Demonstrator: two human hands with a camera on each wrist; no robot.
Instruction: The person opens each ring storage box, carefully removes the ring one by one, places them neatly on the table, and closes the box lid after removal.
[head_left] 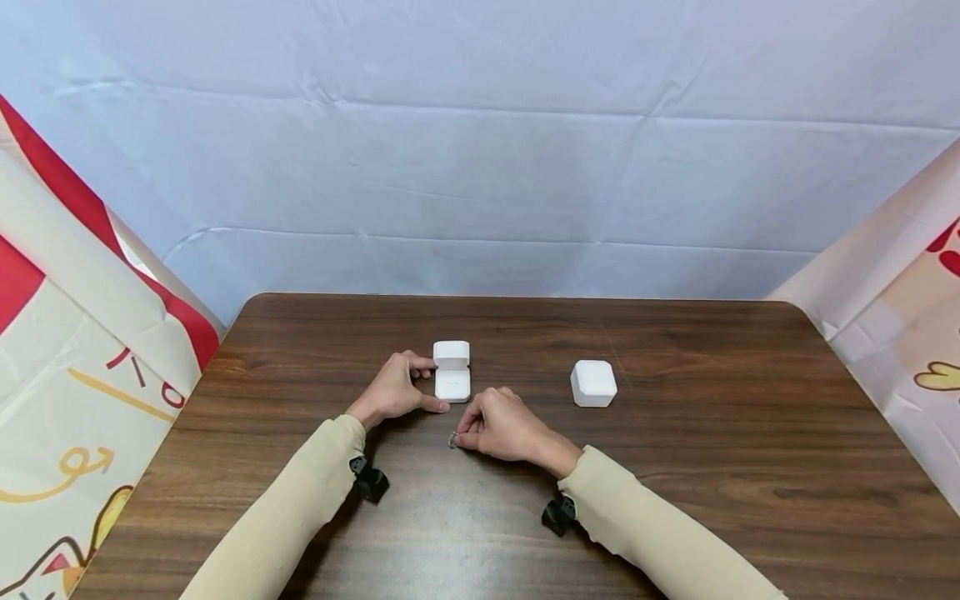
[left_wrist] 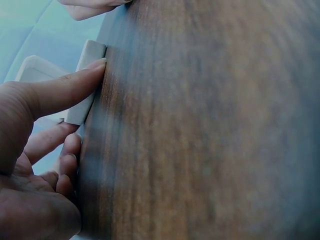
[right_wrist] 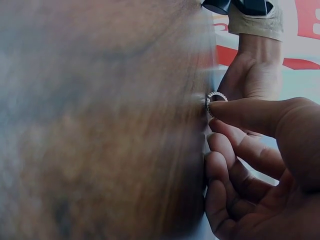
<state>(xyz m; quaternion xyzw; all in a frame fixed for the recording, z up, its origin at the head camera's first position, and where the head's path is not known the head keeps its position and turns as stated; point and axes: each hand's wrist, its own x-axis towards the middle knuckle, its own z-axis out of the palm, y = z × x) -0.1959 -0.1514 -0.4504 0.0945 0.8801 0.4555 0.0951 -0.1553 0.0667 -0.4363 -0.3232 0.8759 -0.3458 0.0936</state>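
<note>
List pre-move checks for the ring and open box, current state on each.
1. Right hand pinching the ring: ok.
2. Open box has its lid raised: ok.
3. Left hand at the open box: ok, touching it.
4. Ring above the open box: not ok, it's in front of it.
5. Ring clear of the table: cannot tell.
6. Second box out of the way: ok, apart to the right.

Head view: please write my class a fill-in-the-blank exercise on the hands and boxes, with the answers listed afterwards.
1. The right hand pinches a small silver-coloured piece of finger jewellery, a ____.
2. The left hand touches the ____ square white box, not the closed square white box.
3. The closed box stands to the ____ of the other box.

Missing words: ring; open; right.
</note>
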